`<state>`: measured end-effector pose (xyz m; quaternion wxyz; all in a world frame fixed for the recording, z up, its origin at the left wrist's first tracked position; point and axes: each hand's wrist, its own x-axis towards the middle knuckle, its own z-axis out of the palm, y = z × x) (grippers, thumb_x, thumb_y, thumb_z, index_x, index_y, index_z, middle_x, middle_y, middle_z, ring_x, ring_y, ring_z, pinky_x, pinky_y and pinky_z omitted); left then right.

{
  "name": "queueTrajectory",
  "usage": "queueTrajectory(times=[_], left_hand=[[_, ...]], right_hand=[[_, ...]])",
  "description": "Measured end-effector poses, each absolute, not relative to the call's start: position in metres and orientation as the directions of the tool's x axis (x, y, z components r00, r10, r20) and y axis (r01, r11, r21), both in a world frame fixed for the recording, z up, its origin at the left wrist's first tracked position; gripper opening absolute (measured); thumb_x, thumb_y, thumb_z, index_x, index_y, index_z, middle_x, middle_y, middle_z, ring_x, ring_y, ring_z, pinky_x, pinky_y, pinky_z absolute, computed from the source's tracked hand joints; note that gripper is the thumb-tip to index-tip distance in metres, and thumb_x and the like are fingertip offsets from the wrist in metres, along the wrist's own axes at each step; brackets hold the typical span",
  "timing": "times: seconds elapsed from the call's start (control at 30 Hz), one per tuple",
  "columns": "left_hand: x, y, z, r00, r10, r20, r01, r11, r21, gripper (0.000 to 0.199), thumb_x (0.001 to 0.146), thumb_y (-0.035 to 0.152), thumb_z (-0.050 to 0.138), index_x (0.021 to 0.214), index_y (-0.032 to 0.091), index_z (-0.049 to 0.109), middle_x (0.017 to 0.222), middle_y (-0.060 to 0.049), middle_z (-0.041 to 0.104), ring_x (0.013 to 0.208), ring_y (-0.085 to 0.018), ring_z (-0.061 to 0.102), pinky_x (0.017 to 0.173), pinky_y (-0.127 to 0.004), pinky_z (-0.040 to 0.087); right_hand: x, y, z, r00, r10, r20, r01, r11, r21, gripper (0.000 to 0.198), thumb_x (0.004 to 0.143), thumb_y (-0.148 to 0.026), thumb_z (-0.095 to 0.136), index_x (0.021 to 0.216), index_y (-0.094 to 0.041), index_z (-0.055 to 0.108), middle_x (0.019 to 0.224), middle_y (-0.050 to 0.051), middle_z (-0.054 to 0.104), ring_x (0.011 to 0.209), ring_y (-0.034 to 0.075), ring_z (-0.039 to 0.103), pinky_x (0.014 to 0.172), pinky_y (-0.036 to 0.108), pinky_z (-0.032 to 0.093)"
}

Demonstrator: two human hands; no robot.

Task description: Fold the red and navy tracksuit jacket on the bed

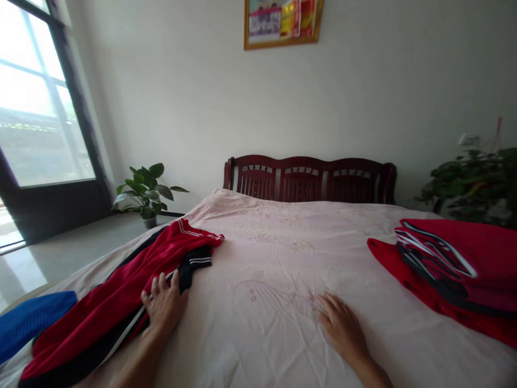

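Observation:
My left hand [164, 303] rests with its fingers spread on the edge of a red and black sports garment [117, 291]. White stripes run along the garment, and a black cuff with white bands shows just beyond my fingers. It lies stretched out along the left side of the bed; whether it is a jacket or trousers I cannot tell. My right hand [341, 323] is over the pale pink bed sheet [266, 258], fingers extended and holding nothing. Right of that hand sits a stack of folded red and dark clothes [448, 264] with white piping.
A blue cloth [36, 320] lies at the bed's left edge. Behind the bed stands a dark red wooden headboard [302, 178]. Potted plants [147, 188] flank it on both sides. A glass door [44, 108] is at far left, and a framed picture [283, 24] hangs above.

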<state>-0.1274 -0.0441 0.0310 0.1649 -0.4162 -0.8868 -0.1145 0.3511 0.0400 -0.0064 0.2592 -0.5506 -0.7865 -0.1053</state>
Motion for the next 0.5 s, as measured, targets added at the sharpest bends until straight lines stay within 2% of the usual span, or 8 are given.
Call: queueTrajectory(times=[0.17,0.3,0.37,0.43,0.5], left_hand=[[-0.142,-0.036,0.026,-0.633,0.682,0.367,0.747,0.663,0.055,0.068,0.093,0.044,0.049,0.154,0.019,0.031,0.157,-0.021,0.031,0.141,-0.035,0.034,0.109,-0.048,0.029],[-0.152,-0.025,0.032,-0.642,0.693,0.327,0.753,0.651,0.098,0.070,0.093,0.043,0.045,0.155,0.016,0.027,0.156,-0.023,0.030,0.131,-0.038,0.046,0.099,-0.048,0.039],[-0.161,-0.020,0.039,-0.647,0.706,0.287,0.760,0.629,0.167,0.071,0.092,0.040,0.042,0.155,0.013,0.025,0.152,-0.024,0.037,0.123,-0.041,0.051,0.094,-0.051,0.042],[-0.172,-0.017,0.049,-0.656,0.718,0.231,0.754,0.612,0.239,0.068,0.091,0.036,0.040,0.153,0.011,0.029,0.142,-0.025,0.048,0.119,-0.043,0.053,0.090,-0.053,0.044],[-0.183,-0.014,0.061,-0.664,0.731,0.158,0.738,0.605,0.299,0.059,0.090,0.033,0.039,0.144,0.012,0.045,0.131,-0.024,0.058,0.113,-0.044,0.058,0.084,-0.052,0.047]], right_hand=[[0.351,0.038,-0.004,-0.237,0.826,0.512,0.922,0.357,-0.149,0.043,0.089,-0.030,0.044,0.124,-0.022,0.068,0.132,0.011,0.064,0.126,0.028,0.056,0.107,0.046,0.045],[0.350,0.037,-0.002,-0.211,0.856,0.471,0.922,0.335,-0.196,0.045,0.089,-0.031,0.044,0.125,-0.021,0.067,0.134,0.011,0.063,0.128,0.028,0.055,0.109,0.047,0.043],[0.350,0.037,-0.002,-0.204,0.865,0.458,0.919,0.330,-0.215,0.045,0.088,-0.032,0.045,0.125,-0.022,0.068,0.135,0.011,0.063,0.129,0.028,0.054,0.109,0.047,0.042],[0.350,0.038,-0.001,-0.199,0.870,0.451,0.916,0.329,-0.232,0.045,0.087,-0.032,0.045,0.124,-0.022,0.068,0.135,0.011,0.063,0.129,0.028,0.054,0.110,0.047,0.042],[0.350,0.038,-0.001,-0.190,0.871,0.454,0.912,0.328,-0.247,0.045,0.086,-0.032,0.046,0.124,-0.022,0.068,0.134,0.011,0.063,0.129,0.028,0.054,0.109,0.047,0.042]])
